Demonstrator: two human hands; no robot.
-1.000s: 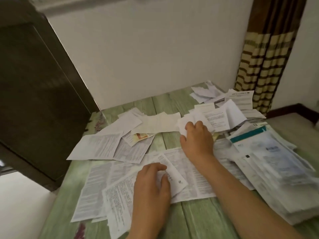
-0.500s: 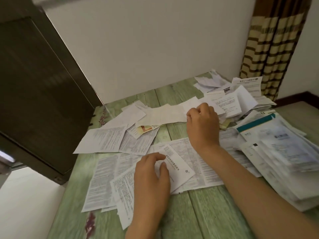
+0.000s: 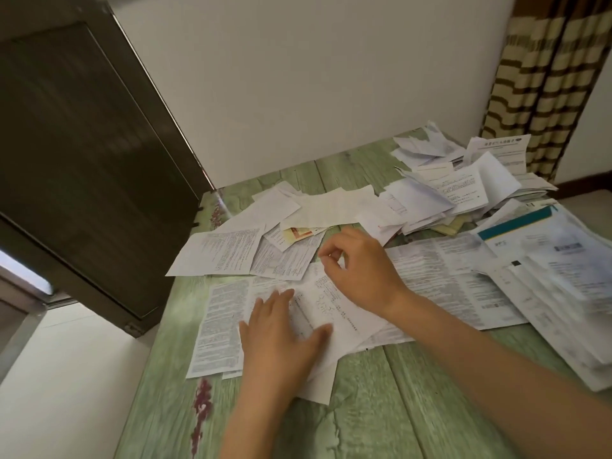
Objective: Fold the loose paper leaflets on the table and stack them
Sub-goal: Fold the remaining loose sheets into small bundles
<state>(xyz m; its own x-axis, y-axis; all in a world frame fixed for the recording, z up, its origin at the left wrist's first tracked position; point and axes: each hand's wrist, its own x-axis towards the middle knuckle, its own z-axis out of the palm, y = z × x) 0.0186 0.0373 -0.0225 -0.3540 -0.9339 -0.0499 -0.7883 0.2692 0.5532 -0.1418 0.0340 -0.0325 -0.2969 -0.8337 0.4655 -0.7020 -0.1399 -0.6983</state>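
Observation:
A white printed leaflet [image 3: 319, 308] lies on top of larger sheets near the middle of the green wooden table [image 3: 364, 412]. My left hand [image 3: 281, 336] presses flat on its near part, fingers spread. My right hand [image 3: 359, 274] is over its far corner, where curled thumb and forefinger pinch the paper's edge. A heap of folded leaflets [image 3: 460, 190] sits at the back right of the table. Loose unfolded leaflets [image 3: 225, 256] are spread at the back left, overlapping one another.
A thick stack of large printed sheets [image 3: 563, 293] covers the table's right side and hangs over its edge. A dark open window panel [image 3: 82, 144] juts in on the left, next to the table's corner. A striped curtain [image 3: 556, 77] hangs at the back right.
My right hand has left the folded heap at the back and come back to the leaflet in front. My left hand has flattened out on that leaflet.

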